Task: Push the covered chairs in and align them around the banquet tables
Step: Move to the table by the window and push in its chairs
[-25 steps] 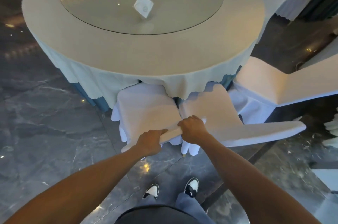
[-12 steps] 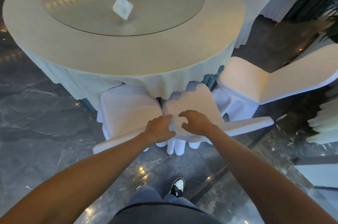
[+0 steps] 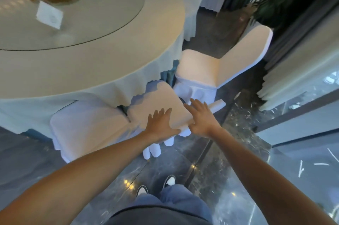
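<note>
- The left hand (image 3: 161, 125) lies flat, fingers spread wide, on the top edge of the middle covered chair (image 3: 157, 103); its grip is wide open and closes on nothing
- The right hand (image 3: 200, 117) is just to the right of the left one, fingers also splayed and open, its palm against the same chair's back edge; whether the fingertips touch the cloth or float just above it cannot be told
- Under both hands the middle covered chair has its seat pushed partly beneath the tablecloth (image 3: 102, 77) of the round table (image 3: 165, 13), ahead of the hands
- Touching that chair on the left-hand side stands a second covered chair (image 3: 86, 127), also tucked under the hanging cloth, its back edge nearer the person than the hands
- Beyond the right hand, up and to the right, a third covered chair (image 3: 220, 66) stands close to the table's rim with its seat clear of the cloth and its back angled away from the middle chair
- Far ahead of the hands the table carries a glass turntable (image 3: 102, 4) with a white card (image 3: 49, 15) standing on it
- Below the forearms two black and white shoes (image 3: 169, 181) stand on the dark marble floor (image 3: 27, 151)
</note>
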Motion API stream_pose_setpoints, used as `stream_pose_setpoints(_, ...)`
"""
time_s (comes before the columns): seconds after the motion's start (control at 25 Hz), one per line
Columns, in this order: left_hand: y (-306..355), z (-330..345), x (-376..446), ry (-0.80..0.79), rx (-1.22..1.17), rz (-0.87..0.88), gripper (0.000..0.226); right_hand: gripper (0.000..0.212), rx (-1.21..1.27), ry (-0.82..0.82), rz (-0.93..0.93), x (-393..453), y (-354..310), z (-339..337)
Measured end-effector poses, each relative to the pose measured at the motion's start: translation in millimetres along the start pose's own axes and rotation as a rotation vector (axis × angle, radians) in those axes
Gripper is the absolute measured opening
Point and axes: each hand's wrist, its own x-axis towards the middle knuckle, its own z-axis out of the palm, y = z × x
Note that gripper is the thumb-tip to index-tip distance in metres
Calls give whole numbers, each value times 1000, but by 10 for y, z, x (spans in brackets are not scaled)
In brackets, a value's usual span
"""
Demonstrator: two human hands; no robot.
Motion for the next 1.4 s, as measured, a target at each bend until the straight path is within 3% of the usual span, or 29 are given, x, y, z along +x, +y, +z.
stream_pose_setpoints(0.12,175,143,103,-148,25,15,101,92,-113,-65,40,-41,334,126)
stream_pose_setpoints(0.2,240,187,218,-255,29,37,86,86,-149,-74,31,75,521,157)
stream_pose_setpoints(0.32,375,204,371,-346,32,-2,49,67,-219,-116,-41,316,699,117)
stream_pose_setpoints(0.4,452,152,435,-374,79,-30,43,51,-235,-129,-106,421,752,115)
stream_pose_setpoints(0.52,513,124,514,-304,77,-56,43,30,-250,-131,-168,565,844,42)
stream_pose_setpoints(0.64,463,73,688,-192,49,-125,48,23,-240,-122,-176,839,825,-145)
stream_pose_setpoints(0.88,199,-265,1019,-97,56,-187,49,31,-214,-95,-223,1456,700,-300)
stream_pose_setpoints(1.12,23,-421,1360,-38,19,-192,52,19,-298,-122,-214,1957,635,-485)
stream_pose_setpoints(1.4,58,-405,1627,-14,34,-146,45,21,-332,-110,-257,2221,811,-481)
